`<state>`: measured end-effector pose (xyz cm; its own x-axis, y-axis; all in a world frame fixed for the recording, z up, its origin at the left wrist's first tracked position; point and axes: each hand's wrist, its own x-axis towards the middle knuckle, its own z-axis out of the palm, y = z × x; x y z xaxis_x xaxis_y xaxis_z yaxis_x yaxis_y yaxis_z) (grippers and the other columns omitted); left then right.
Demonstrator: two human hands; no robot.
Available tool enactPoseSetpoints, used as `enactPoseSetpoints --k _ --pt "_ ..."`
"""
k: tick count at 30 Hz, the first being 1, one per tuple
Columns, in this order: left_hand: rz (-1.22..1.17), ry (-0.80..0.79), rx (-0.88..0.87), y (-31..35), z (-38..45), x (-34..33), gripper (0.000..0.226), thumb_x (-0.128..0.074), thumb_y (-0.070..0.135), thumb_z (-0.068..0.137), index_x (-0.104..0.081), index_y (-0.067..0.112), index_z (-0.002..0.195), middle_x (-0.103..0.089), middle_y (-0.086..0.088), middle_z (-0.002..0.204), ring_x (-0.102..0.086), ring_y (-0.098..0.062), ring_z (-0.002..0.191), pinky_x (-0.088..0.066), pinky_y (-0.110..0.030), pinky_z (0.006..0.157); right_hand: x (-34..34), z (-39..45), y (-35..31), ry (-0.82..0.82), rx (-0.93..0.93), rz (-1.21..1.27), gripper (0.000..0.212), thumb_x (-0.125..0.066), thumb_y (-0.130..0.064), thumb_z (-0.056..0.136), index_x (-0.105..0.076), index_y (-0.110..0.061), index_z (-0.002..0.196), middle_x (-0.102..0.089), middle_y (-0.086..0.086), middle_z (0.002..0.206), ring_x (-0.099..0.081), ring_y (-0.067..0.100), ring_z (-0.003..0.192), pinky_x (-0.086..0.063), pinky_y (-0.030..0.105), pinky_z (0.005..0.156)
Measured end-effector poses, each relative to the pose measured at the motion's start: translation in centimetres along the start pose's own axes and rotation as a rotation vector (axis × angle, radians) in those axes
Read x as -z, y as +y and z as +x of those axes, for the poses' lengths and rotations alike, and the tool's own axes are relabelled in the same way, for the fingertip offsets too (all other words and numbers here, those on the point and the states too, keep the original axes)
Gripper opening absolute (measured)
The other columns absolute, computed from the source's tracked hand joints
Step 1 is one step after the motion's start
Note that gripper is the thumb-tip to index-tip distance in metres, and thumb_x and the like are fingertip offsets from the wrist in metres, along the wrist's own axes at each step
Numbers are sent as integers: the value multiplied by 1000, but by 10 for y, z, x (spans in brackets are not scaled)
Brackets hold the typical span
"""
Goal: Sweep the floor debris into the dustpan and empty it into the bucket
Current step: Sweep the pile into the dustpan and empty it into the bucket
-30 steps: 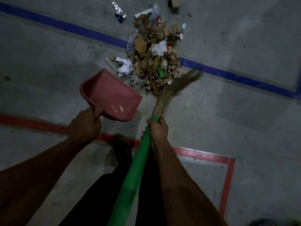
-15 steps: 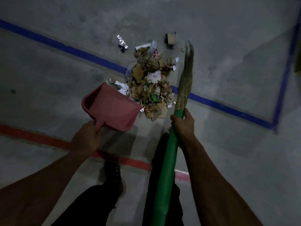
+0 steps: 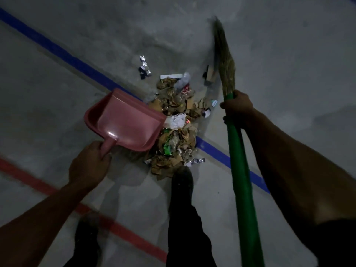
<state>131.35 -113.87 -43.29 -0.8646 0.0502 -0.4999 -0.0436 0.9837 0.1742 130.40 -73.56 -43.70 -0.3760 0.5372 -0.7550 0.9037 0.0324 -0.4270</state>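
Note:
A heap of crumpled brown paper, wrappers and scraps, the debris pile [image 3: 178, 130], lies on the grey floor across a blue line. My left hand [image 3: 89, 163] grips the handle of a pink dustpan [image 3: 126, 123], held tilted with its open lip at the pile's left edge. My right hand [image 3: 238, 107] grips the green handle of a broom [image 3: 239, 180]. The straw bristles [image 3: 225, 60] point away from me, to the right of and beyond the pile. No bucket is in view.
A foil wrapper [image 3: 144, 67] and a small cardboard piece [image 3: 211, 75] lie apart beyond the pile. My dark shoe [image 3: 182, 182] stands right at the pile's near edge. A blue line [image 3: 63, 55] and a red line [image 3: 123, 231] cross the concrete floor.
I have stepped closer to the pile. The broom swung from the pile's near side out to its right and far side. The dustpan moved up against the pile's left edge.

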Motion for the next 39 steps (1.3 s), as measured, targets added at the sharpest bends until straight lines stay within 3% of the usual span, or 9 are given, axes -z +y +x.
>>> enactPoseSetpoints --k 4,7,9,17,22,27,33,37,39 --pt "-14 1 47 36 17 -15 24 -62 23 88 -58 7 106 -62 -24 102 -59 -43 94 -44 -42 74 4 38 2 -104 -26 -208 42 -67 -7 85 -50 -9 124 -55 17 98 -62 31 69 -54 31 40" --pt "-42 -11 61 59 25 -20 23 -61 24 88 -58 9 106 -62 -22 103 -60 -41 95 -43 -40 73 -11 27 31 -160 133 -499 50 -63 -10 84 -48 -17 131 -62 17 107 -66 36 87 -59 46 76" --pt "-56 -24 79 68 27 -19 25 -61 26 88 -58 11 108 -62 -20 105 -60 -40 96 -44 -40 74 -17 6 52 -196 207 -589 65 -62 -11 81 -42 -26 142 -63 16 115 -66 37 91 -56 45 81" --pt "-113 -41 180 68 14 -14 25 -57 31 89 -57 12 107 -60 -18 105 -60 -39 96 -49 -42 76 10 -64 53 -152 290 -463 76 -59 -18 86 -25 -45 148 -62 8 113 -67 34 75 -59 47 64" --pt "-118 -43 284 51 5 -20 28 -56 27 89 -56 11 112 -61 -19 107 -60 -40 95 -49 -42 76 -23 -28 -28 -174 528 -527 64 -58 -14 87 -35 -34 144 -63 11 114 -66 34 84 -57 50 72" --pt "-101 -50 333 35 -2 -31 38 -56 30 90 -52 16 125 -60 -17 114 -59 -39 102 -47 -42 80 -90 14 -87 -231 711 -932 56 -62 -20 85 -44 -20 139 -62 15 117 -61 31 98 -42 32 69" --pt "-140 -42 382 19 -15 -31 42 -58 28 88 -50 20 128 -61 -17 111 -60 -41 100 -47 -41 78 -97 -21 -28 -402 630 -1110 47 -59 -9 88 -44 -10 132 -54 11 93 -56 26 79 -51 35 67" --pt "-153 -72 376 12 -27 -22 48 -61 25 86 -48 19 132 -60 -19 113 -59 -42 102 -48 -44 81 -70 -63 24 -408 540 -1064 57 -56 -10 87 -39 -21 140 -46 3 78 -49 22 65 -40 25 50" --pt "-156 -91 380 9 -33 -16 50 -62 26 86 -46 20 133 -60 -19 113 -59 -42 102 -49 -44 82 -53 -78 37 -385 566 -1015 70 -56 -12 88 -28 -31 149 -53 5 83 -51 23 64 -42 28 50"
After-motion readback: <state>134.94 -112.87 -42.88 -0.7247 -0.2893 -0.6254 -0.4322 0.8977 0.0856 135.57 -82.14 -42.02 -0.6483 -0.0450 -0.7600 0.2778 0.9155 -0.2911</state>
